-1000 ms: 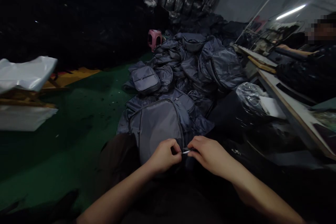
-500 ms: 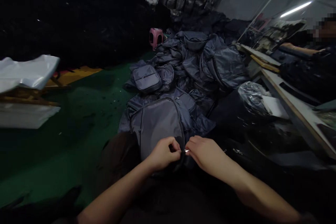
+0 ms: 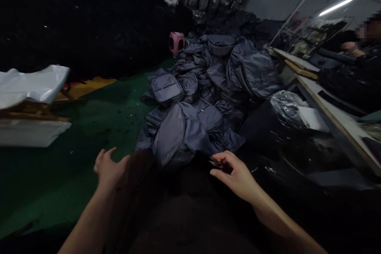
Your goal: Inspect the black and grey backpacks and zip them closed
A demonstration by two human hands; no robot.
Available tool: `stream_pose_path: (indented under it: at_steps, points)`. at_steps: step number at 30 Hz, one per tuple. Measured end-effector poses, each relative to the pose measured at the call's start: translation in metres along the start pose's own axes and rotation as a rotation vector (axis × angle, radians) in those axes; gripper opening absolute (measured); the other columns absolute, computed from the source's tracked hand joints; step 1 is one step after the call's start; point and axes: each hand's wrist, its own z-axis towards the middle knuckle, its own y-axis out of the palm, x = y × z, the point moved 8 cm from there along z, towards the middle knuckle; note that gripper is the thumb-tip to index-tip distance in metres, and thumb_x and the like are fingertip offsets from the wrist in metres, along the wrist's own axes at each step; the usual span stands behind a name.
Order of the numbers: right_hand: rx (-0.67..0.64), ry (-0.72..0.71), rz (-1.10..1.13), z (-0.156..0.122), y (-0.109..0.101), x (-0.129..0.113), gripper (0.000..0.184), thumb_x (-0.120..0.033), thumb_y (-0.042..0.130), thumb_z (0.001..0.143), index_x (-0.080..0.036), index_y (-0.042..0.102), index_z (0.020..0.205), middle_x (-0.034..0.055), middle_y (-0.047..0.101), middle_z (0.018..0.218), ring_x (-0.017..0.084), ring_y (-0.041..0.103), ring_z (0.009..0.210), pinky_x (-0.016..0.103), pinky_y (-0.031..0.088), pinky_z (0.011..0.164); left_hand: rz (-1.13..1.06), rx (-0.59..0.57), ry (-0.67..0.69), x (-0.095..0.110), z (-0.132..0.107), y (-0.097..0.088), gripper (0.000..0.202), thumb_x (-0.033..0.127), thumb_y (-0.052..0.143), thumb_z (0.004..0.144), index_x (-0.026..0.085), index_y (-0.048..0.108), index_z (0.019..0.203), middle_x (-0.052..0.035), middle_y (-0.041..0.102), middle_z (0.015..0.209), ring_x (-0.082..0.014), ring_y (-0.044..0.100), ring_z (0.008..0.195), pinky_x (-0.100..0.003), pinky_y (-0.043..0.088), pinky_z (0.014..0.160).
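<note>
At lower left the left hand (image 3: 108, 168) is spread wide open and holds nothing above the green floor (image 3: 74, 147), a grey backpack (image 3: 178, 135) lies slumped against the front of a pile of backpacks (image 3: 217, 71) at centre, and just right of it the right hand (image 3: 235, 172) pinches small snips (image 3: 216, 162).

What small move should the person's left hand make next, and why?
Probably bring the open left hand over to the grey nylon backpack: it holds nothing, while the right hand pinches small metal snips beside the bag's lower edge.
</note>
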Motion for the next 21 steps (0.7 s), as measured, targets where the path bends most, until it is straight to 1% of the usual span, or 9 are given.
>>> stream_pose_path:
  at_steps: [2,4,5,8,11,13,16,18,21]
  points:
    - [-0.034,0.010,0.023,0.002,0.018,-0.001,0.024,-0.033,0.067,0.074,-0.021,0.062,0.094,0.0008,0.058,0.084,0.016,0.056,0.077,0.028,0.047,0.071,-0.061,-0.142,0.138,0.023,-0.015,0.028,0.052,0.041,0.064,0.067,0.020,0.056,0.113,-0.0102,0.044,0.137,-0.0327,0.036,0.129,-0.047,0.033,0.103]
    - [-0.039,0.021,0.052,0.007,0.034,-0.001,0.020,-0.033,0.065,0.075,-0.020,0.063,0.091,0.0006,0.059,0.082,0.015,0.056,0.075,0.028,0.046,0.070,-0.226,-0.421,0.293,0.054,-0.037,0.069,0.061,0.043,0.056,0.075,0.021,0.043,0.130,-0.0086,0.047,0.136,-0.0246,0.044,0.124,-0.038,0.040,0.099]
    - [-0.035,0.021,0.068,0.010,0.040,-0.002,0.019,-0.033,0.064,0.076,-0.020,0.063,0.090,0.0008,0.060,0.082,0.015,0.056,0.075,0.027,0.046,0.070,-0.243,-0.496,0.332,0.065,-0.045,0.085,0.063,0.044,0.056,0.075,0.020,0.041,0.132,-0.0094,0.047,0.136,-0.0231,0.045,0.123,-0.035,0.042,0.097]
    - [-0.030,0.002,0.096,0.016,0.050,-0.004,0.017,-0.032,0.063,0.077,-0.019,0.064,0.088,0.0014,0.062,0.082,0.015,0.057,0.076,0.027,0.046,0.070,-0.216,-0.475,0.322,0.074,-0.046,0.110,0.048,0.044,0.052,0.077,0.015,0.055,0.115,-0.0119,0.057,0.124,-0.0227,0.053,0.115,-0.034,0.044,0.092]
    - [-0.032,0.011,0.118,0.017,0.054,0.000,0.015,-0.031,0.061,0.078,-0.019,0.065,0.086,0.0016,0.064,0.082,0.016,0.058,0.078,0.028,0.046,0.073,-0.152,-0.433,0.325,0.067,-0.039,0.113,0.029,0.044,0.051,0.078,0.019,0.064,0.074,-0.0095,0.065,0.109,-0.0224,0.058,0.105,-0.034,0.043,0.093]
    - [-0.047,0.054,0.144,0.017,0.057,0.006,0.015,-0.031,0.060,0.079,-0.019,0.066,0.086,0.0017,0.065,0.082,0.016,0.060,0.079,0.028,0.046,0.074,-0.102,-0.391,0.318,0.057,-0.032,0.106,0.029,0.041,0.049,0.079,0.020,0.062,0.064,-0.0089,0.065,0.108,-0.0224,0.058,0.104,-0.034,0.041,0.094]
    - [-0.074,0.106,0.183,0.018,0.065,0.014,0.018,-0.034,0.060,0.079,-0.019,0.066,0.087,0.0017,0.066,0.081,0.017,0.060,0.078,0.028,0.047,0.073,-0.006,-0.253,0.258,0.039,-0.017,0.090,0.026,0.035,0.047,0.080,0.018,0.065,0.088,-0.0120,0.058,0.121,-0.0246,0.049,0.118,-0.039,0.033,0.102]
    - [-0.085,0.108,0.216,0.022,0.071,0.018,0.019,-0.036,0.059,0.079,-0.019,0.066,0.086,0.0017,0.066,0.082,0.017,0.060,0.079,0.028,0.047,0.073,0.061,-0.165,0.205,0.027,-0.008,0.082,0.038,0.035,0.046,0.080,0.014,0.060,0.108,-0.0164,0.050,0.130,-0.0275,0.039,0.126,-0.043,0.026,0.106]
    - [-0.080,0.147,0.257,0.035,0.078,0.033,0.024,-0.041,0.055,0.082,-0.019,0.065,0.086,-0.0005,0.063,0.074,0.014,0.057,0.070,0.024,0.045,0.064,0.139,-0.122,0.154,0.017,0.002,0.079,0.048,0.039,0.045,0.080,0.009,0.056,0.116,-0.0202,0.048,0.131,-0.0306,0.037,0.128,-0.045,0.024,0.106]
